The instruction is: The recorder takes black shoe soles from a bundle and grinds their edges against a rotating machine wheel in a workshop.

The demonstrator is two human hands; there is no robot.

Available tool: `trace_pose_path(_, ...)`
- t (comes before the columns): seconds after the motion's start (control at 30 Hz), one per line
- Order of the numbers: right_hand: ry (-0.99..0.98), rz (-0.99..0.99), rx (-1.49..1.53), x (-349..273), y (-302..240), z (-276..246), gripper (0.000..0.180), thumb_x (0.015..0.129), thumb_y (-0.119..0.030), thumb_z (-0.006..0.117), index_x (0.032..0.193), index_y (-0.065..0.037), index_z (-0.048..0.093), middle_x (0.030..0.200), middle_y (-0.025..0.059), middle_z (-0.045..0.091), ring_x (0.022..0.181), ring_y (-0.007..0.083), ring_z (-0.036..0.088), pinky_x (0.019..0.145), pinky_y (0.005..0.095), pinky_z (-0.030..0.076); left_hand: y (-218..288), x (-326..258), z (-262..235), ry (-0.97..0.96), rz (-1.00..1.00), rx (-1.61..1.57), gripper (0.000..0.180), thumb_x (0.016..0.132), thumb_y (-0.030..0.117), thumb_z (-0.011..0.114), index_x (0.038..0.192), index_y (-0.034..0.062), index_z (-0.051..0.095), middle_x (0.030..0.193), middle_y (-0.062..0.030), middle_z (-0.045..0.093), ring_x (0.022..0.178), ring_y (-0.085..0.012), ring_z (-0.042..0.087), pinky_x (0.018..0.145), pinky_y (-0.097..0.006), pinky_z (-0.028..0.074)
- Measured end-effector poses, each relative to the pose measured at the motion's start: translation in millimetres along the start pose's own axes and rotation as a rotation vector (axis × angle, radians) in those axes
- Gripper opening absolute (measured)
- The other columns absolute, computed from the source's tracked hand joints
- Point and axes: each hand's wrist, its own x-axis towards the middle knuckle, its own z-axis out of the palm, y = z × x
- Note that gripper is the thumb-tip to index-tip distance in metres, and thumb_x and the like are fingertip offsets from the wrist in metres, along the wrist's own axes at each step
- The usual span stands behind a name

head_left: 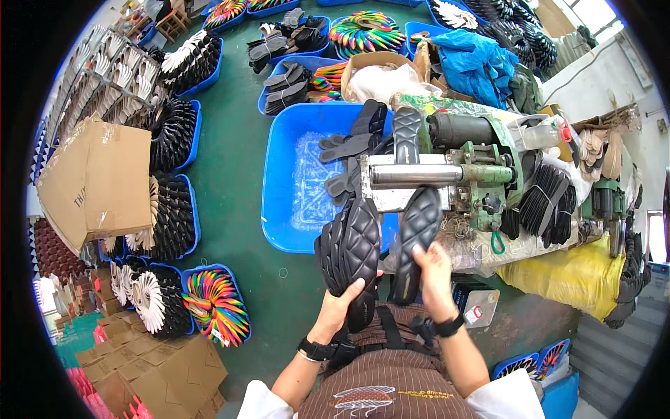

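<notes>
My left hand point(338, 306) is closed round the lower end of a stack of black quilted shoe soles point(352, 241), fanned over one another. A single black sole point(421, 220) stands in my right hand point(434, 276), pinched between thumb and fingers beside the stack. Just beyond both hands is a green machine point(488, 174) with a shiny steel roller point(415, 174). Another dark sole point(407, 133) lies behind that roller. Loose dark soles point(349, 146) rest in the large blue tub point(286, 230), to the left of the machine.
A cardboard box point(112, 181) stands at the left by blue baskets of black and rainbow soles point(216, 307). Bundled black strips point(544, 199) and a yellow sack point(572, 276) are on the right. Green floor point(230, 140) runs between the baskets and the blue tub.
</notes>
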Motion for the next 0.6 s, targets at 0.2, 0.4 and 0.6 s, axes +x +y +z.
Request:
trace_pose_path(0.2, -0.034, 0.031, -0.015, 16, -16, 34, 0.013, 0.092, -0.016, 0.062, 0.092, -0.003, 0.06, 0.08, 0.0006, 0.064, 0.065, 0.0038, 0.054, 0.058, 0.0226, 0.045, -17, 1, -5, 0.044, 0.057, 0.016, 0.051, 0.079, -0.001, 0.071, 0.127, -0.0011, 0.052, 0.123, -0.0123, 0.06, 0.11, -0.0227, 0.059, 0.098, -0.036, 0.047)
trace_pose_path(0.4, 0.071, 0.057, -0.189, 3, -1, -11, 0.014, 0.089, -0.016, 0.067, 0.086, -0.009, 0.055, 0.072, -0.0058, 0.054, 0.062, 0.0017, 0.047, 0.054, 0.0185, 0.039, 3, 5, 8, -0.066, -0.019, -0.1, 0.05, 0.083, 0.004, 0.07, 0.129, -0.0017, 0.05, 0.125, -0.0114, 0.058, 0.112, -0.0204, 0.058, 0.098, -0.035, 0.046)
trace_pose_path(0.6, 0.019, -0.078, -0.087, 28, -7, 18, 0.014, 0.091, -0.012, 0.064, 0.097, -0.001, 0.058, 0.076, -0.0017, 0.061, 0.068, 0.0043, 0.055, 0.058, 0.0202, 0.044, -16, 5, 3, 0.023, -0.011, -0.131, 0.042, 0.086, 0.001, 0.065, 0.127, -0.0012, 0.053, 0.126, -0.0108, 0.059, 0.115, -0.0196, 0.056, 0.101, -0.034, 0.044)
